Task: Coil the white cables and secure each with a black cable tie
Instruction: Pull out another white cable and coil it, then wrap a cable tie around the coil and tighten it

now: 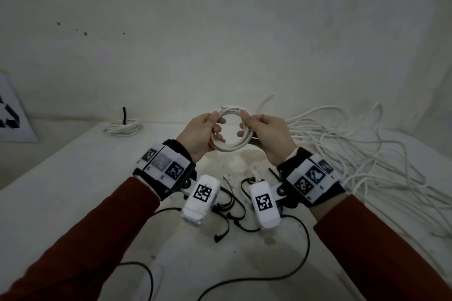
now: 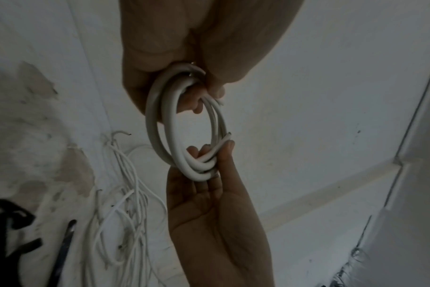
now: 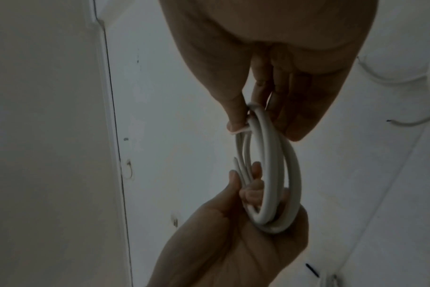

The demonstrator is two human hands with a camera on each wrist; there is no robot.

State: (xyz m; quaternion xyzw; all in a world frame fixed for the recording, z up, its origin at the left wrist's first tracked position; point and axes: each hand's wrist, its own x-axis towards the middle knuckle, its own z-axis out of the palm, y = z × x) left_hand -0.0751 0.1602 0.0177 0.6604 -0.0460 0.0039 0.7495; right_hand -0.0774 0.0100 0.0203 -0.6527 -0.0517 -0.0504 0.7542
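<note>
A small coil of white cable [image 1: 230,149] is held up above the table between both hands. My left hand [image 1: 215,121] grips its left side, thumb on top and fingers curled through the loop. My right hand [image 1: 245,121] grips the right side the same way. A cut end sticks out at the coil's top. In the left wrist view the coil [image 2: 184,124] shows several turns and no tie. Black cable ties [image 1: 232,203] lie on the table under my wrists. A coil [image 1: 123,126] with a black tie lies at the back left.
A big tangle of loose white cables [image 1: 354,154] covers the table's right side up to the wall. Thin black wires [image 1: 303,252] trail over the front of the table [image 1: 73,178]. A printed marker sheet [image 1: 9,115] leans at the far left.
</note>
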